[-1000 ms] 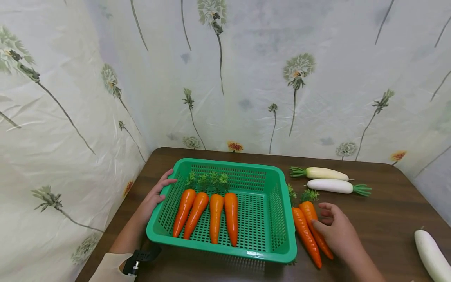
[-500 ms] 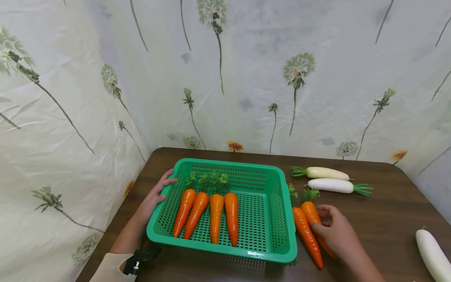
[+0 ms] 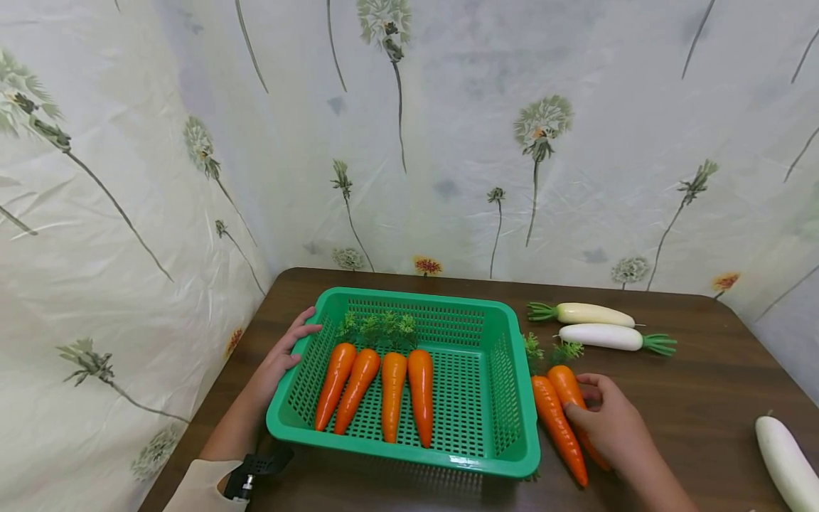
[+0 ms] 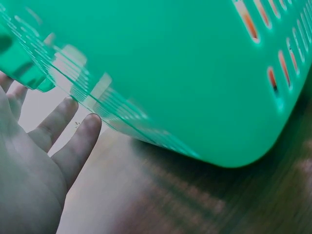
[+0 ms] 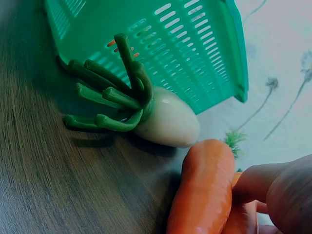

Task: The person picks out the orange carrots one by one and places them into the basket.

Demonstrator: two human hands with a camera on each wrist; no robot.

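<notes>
My left hand point(image 3: 284, 359) rests on the left side of a green plastic basket point(image 3: 518, 466), fingers spread at its rim. The left wrist view shows those fingers point(image 4: 80, 144) straight along the outer wall. Several orange carrots point(image 3: 392, 398) lie side by side in the basket, leafy tops toward the back. On the table right of it lie two more carrots. My right hand point(image 3: 617, 419) grips the outer carrot point(image 3: 564, 385), thumb on its near side and fingers around the far side. The inner carrot point(image 3: 558, 430) lies beside it, against the basket's side in this view.
Behind the carrots lie a cream radish point(image 3: 591, 314) and a white radish point(image 3: 598, 336) with green stems. Another white radish point(image 3: 787, 462) is at the right edge. A radish with green stems point(image 5: 168, 119) lies by the basket, mostly hidden in the head view. Patterned sheets point(image 3: 448, 178) enclose the table.
My right hand has closed its fingers and thumb on the outer carrot, which has shifted slightly right. The left hand and basket have stayed in place.
</notes>
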